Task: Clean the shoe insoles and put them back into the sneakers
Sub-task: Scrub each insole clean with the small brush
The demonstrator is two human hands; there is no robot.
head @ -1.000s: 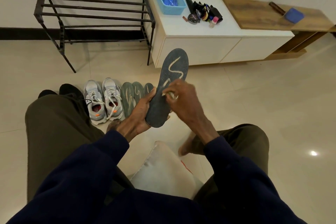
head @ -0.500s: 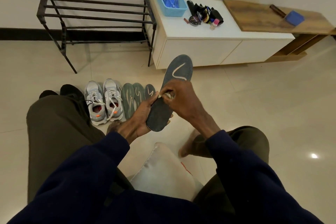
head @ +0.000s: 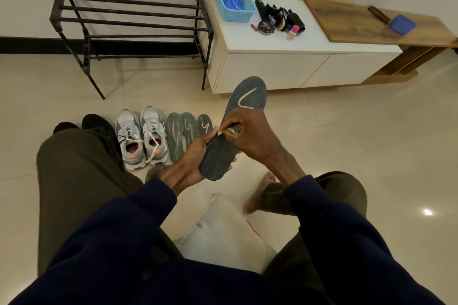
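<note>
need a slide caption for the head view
Left hand holds a dark grey insole while the right hand pinches a small pale wad against it.

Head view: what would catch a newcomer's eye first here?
The dark insole with a pale curved streak, held up mid-frame: the left hand grips its lower end, the right hand pinches a small pale scrap against it. Behind, on the floor, grey sneakers stand beside three more insoles.
</note>
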